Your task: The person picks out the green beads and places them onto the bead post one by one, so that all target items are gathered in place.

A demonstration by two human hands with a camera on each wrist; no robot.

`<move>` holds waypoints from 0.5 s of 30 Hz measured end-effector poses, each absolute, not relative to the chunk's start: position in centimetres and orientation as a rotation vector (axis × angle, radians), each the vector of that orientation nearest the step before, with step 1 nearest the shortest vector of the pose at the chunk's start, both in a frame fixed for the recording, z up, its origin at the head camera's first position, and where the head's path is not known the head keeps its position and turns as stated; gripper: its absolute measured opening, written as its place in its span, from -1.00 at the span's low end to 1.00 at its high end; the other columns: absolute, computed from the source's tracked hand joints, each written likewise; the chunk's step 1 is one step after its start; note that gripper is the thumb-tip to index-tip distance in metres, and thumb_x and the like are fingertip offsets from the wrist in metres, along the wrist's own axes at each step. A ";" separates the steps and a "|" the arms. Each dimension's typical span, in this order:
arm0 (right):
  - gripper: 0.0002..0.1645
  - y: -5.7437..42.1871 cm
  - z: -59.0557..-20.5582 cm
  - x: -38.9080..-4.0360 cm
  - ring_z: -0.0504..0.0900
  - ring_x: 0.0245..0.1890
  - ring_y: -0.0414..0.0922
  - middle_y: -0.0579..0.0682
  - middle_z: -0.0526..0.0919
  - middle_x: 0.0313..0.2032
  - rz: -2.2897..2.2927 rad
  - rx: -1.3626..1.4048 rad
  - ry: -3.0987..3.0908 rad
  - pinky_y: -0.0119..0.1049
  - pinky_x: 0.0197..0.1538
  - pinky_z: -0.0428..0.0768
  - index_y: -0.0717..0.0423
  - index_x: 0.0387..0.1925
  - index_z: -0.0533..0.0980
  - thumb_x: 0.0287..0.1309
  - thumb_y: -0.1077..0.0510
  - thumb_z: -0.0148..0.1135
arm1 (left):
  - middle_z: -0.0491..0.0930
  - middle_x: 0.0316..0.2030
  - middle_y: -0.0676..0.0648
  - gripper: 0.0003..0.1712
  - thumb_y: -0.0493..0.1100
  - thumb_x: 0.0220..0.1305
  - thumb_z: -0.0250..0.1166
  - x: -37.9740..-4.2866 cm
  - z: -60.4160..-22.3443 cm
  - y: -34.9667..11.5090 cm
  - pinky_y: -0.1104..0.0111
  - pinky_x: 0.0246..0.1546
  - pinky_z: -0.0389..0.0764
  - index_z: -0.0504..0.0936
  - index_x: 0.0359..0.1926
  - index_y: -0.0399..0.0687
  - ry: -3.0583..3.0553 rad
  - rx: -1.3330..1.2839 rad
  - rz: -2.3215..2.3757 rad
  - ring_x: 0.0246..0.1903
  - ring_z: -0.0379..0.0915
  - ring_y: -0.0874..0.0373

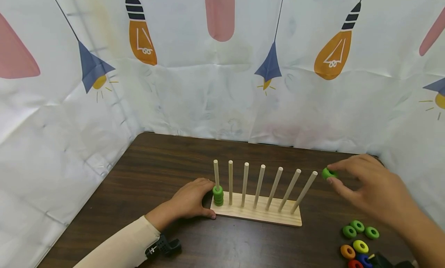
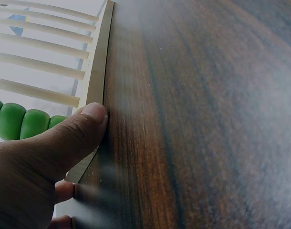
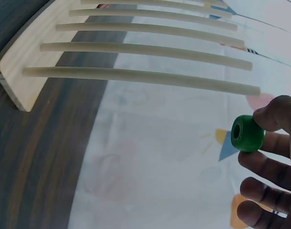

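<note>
A wooden peg board (image 1: 257, 213) with several upright pegs stands on the table. Green beads (image 1: 218, 196) are stacked on its leftmost peg. My left hand (image 1: 189, 198) grips the board's left end, its thumb (image 2: 90, 114) on the front edge in the left wrist view; the fingers behind are partly hidden. My right hand (image 1: 372, 187) pinches one green bead (image 1: 328, 173) between thumb and fingers, in the air just right of the rightmost peg's top. In the right wrist view that held bead (image 3: 248, 133) shows its hole, apart from the nearest peg (image 3: 140, 78).
On the table at the right lie loose green beads (image 1: 357, 226), a yellow bead (image 1: 360, 246), an orange bead (image 1: 347, 251), a blue bead (image 1: 363, 259) and a red bead (image 1: 355, 264). A patterned white sheet (image 1: 215, 102) hangs behind the dark table (image 1: 156, 160).
</note>
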State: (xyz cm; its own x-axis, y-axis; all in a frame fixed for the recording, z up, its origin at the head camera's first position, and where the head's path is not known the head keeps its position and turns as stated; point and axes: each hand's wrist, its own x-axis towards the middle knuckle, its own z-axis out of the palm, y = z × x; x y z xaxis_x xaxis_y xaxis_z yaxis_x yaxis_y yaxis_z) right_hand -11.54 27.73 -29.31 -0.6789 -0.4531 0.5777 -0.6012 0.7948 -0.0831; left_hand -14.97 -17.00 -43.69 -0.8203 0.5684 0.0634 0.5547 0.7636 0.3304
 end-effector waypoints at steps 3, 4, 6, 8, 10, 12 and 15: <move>-0.53 27.5 -28.8 -11.5 0.54 -0.15 -0.17 -0.25 0.72 -0.20 0.350 0.782 -2.431 -0.35 -0.18 0.47 -0.19 -0.14 0.70 -0.19 0.16 0.62 | 0.56 0.18 0.03 -0.11 0.33 -0.11 0.63 -15.0 -43.7 -17.0 0.02 0.24 0.46 0.56 0.21 0.11 2.914 0.929 0.528 0.29 0.38 0.02; -0.52 27.5 -28.7 -11.5 0.54 -0.15 -0.18 -0.26 0.72 -0.20 0.351 0.780 -2.433 -0.36 -0.19 0.47 -0.20 -0.14 0.69 -0.19 0.16 0.63 | 0.56 0.18 0.03 -0.12 0.33 -0.11 0.63 -15.0 -43.7 -17.0 0.02 0.24 0.46 0.56 0.21 0.12 2.915 0.931 0.527 0.28 0.38 0.02; -0.52 27.3 -28.4 -11.5 0.53 -0.15 -0.19 -0.27 0.72 -0.19 0.353 0.776 -2.431 -0.38 -0.19 0.47 -0.22 -0.14 0.69 -0.19 0.15 0.63 | 0.56 0.18 0.04 -0.12 0.33 -0.11 0.63 -15.0 -43.8 -17.0 0.02 0.24 0.46 0.56 0.20 0.12 2.916 0.934 0.529 0.28 0.38 0.02; -0.53 27.2 -28.2 -11.5 0.53 -0.14 -0.22 -0.28 0.71 -0.18 0.361 0.782 -2.425 -0.41 -0.19 0.48 -0.24 -0.14 0.69 -0.18 0.14 0.63 | 0.56 0.17 0.04 -0.13 0.33 -0.11 0.63 -15.0 -43.8 -17.1 0.02 0.23 0.46 0.56 0.20 0.12 2.916 0.936 0.530 0.28 0.38 0.02; -0.54 27.1 -28.0 -11.5 0.53 -0.14 -0.25 -0.30 0.71 -0.18 0.370 0.794 -2.416 -0.42 -0.19 0.49 -0.24 -0.14 0.69 -0.16 0.13 0.63 | 0.56 0.17 0.04 -0.12 0.34 -0.11 0.62 -15.0 -43.9 -17.1 0.02 0.23 0.47 0.56 0.20 0.12 2.918 0.937 0.529 0.28 0.38 0.02; -0.55 26.9 -27.9 -11.6 0.53 -0.13 -0.28 -0.31 0.71 -0.18 0.377 0.807 -2.406 -0.43 -0.18 0.49 -0.24 -0.13 0.69 -0.14 0.12 0.62 | 0.56 0.17 0.04 -0.12 0.34 -0.11 0.62 -15.0 -43.9 -17.1 0.02 0.23 0.47 0.56 0.21 0.11 2.919 0.938 0.527 0.28 0.38 0.03; -0.57 26.6 -27.6 -11.7 0.52 -0.12 -0.30 -0.33 0.70 -0.17 0.387 0.838 -2.395 -0.42 -0.17 0.48 -0.22 -0.12 0.69 -0.11 0.11 0.60 | 0.56 0.17 0.04 -0.12 0.34 -0.11 0.62 -15.0 -43.9 -17.1 0.03 0.22 0.47 0.56 0.21 0.11 2.923 0.939 0.523 0.28 0.38 0.04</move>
State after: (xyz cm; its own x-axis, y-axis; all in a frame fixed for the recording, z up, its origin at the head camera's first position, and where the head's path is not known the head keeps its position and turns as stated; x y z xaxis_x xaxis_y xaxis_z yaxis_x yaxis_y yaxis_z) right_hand -11.68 26.60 -27.61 -0.6431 -0.4782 0.5981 -0.6423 0.7621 -0.0813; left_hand -15.02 -17.09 -43.94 -0.8178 0.5705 0.0755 0.5613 0.7617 0.3236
